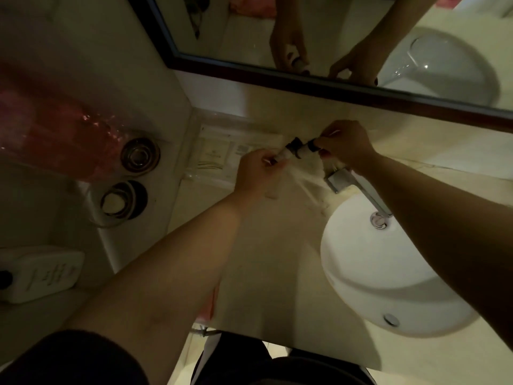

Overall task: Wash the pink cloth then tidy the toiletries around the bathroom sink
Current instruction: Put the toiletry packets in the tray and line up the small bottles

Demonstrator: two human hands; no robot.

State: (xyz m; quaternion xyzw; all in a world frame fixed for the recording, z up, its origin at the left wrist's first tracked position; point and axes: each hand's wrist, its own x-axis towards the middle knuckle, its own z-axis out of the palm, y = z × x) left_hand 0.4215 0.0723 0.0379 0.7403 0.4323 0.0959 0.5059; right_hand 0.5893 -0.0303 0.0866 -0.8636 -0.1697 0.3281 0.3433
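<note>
My left hand (pixel 254 170) grips a small white toiletry bottle with a dark cap (pixel 287 151) at the back of the beige counter (pixel 266 245). My right hand (pixel 344 144) grips a second small white bottle with a dark cap (pixel 308 147), its end close to the first. Both are held just above the counter, left of the chrome faucet (pixel 349 184). The white round sink (pixel 388 273) lies to the right under my right forearm. A pink cloth (pixel 55 120) hangs at the far left, blurred.
A clear tray with white packets (pixel 213 154) sits against the back wall, left of my hands. Thin clear items (pixel 305 187) lie on the counter near the faucet. A mirror (pixel 333 31) runs along the back. Two round metal fittings (pixel 140 155) and a white dispenser (pixel 41 273) are at left.
</note>
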